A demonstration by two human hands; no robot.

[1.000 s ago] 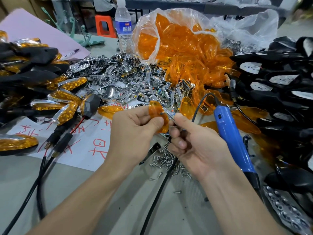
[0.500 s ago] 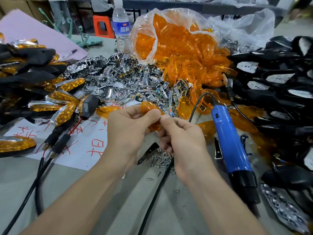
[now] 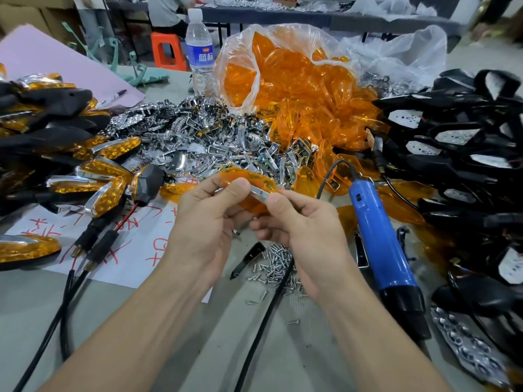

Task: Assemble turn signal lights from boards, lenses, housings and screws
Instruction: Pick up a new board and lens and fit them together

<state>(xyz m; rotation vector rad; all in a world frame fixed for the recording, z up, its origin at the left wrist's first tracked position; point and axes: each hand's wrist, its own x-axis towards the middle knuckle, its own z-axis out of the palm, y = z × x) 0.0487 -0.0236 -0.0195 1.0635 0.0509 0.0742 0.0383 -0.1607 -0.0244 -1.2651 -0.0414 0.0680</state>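
— Orange lens (image 3: 249, 179), held up in both hands over the counter (image 3: 25, 312). The left hand (image 3: 206, 222) pinches its near end, thumb on top. The right hand (image 3: 305, 227) pinches the end of a chrome strip (image 3: 259, 192) lying along the lens edge. Both grips are narrow, each closed on its part.

— Which step is that, do you think?

— Seating the chrome strip into the lens, I'd say. It has no housing round it and I can see no screw in it.

— And the job overall?

— Partly done. Finished lights (image 3: 93, 168) are stacked on the left. On the right a big pile of black housings (image 3: 452, 154), white boards showing in several, waits its turn, and the bag of lenses (image 3: 283, 80) bulges. There's plenty left.

— Is there room to work?

— It's tight. Bare counter shows mostly close to the person. Screws (image 3: 276, 264) lie loose just below the hands, and a black cable (image 3: 262, 326) runs through them. The blue screwdriver (image 3: 379, 244) lies just beside the right forearm, and the chrome heap (image 3: 203, 145) crowds the far side. A reach right for a housing has to pass over the screwdriver. A careless wrist could scatter the screws.
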